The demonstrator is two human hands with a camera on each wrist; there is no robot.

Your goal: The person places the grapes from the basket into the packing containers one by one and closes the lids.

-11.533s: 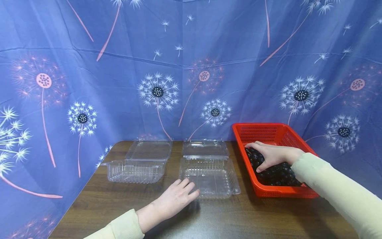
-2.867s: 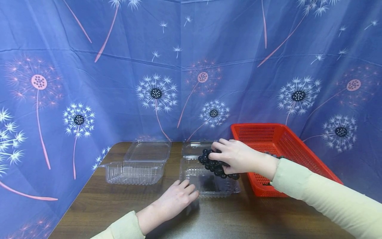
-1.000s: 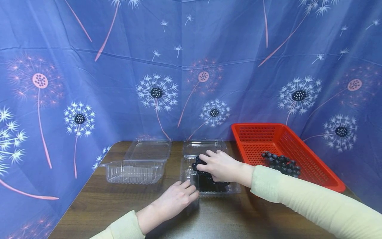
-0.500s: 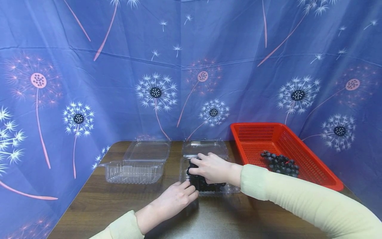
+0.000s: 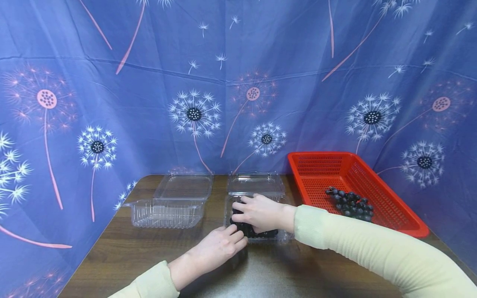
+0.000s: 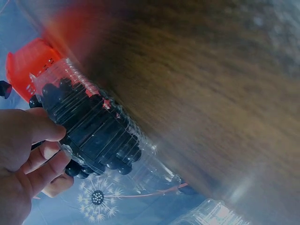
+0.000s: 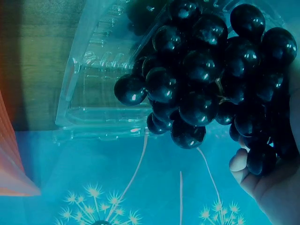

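My right hand [image 5: 258, 213] grips a bunch of black grapes [image 7: 201, 70], fingers curled over it, inside the right clear plastic clamshell container [image 5: 285, 236]. The bunch sits low between the container's walls, and the hand hides much of it in the head view. My left hand [image 5: 220, 248] pinches the container's near-left rim between thumb and fingers. In the left wrist view, dark grapes [image 6: 89, 124] press up behind the ribbed clear wall. The container's lid [image 5: 257, 184] lies folded back behind it. Another bunch of grapes [image 5: 352, 205] lies in the red basket [image 5: 404, 221] to the right.
A second clear clamshell [image 5: 167, 215] stands to the left, its lid [image 5: 184, 186] folded back. Both containers and the basket are on a brown wooden table [image 5: 123, 256]. A blue dandelion-print cloth [image 5: 149, 103] hangs behind the table.
My right hand has lifted a bunch of grapes from the basket, carried it left and lowered it into the right container. The basket holds fewer grapes. My left hand has stayed in place.
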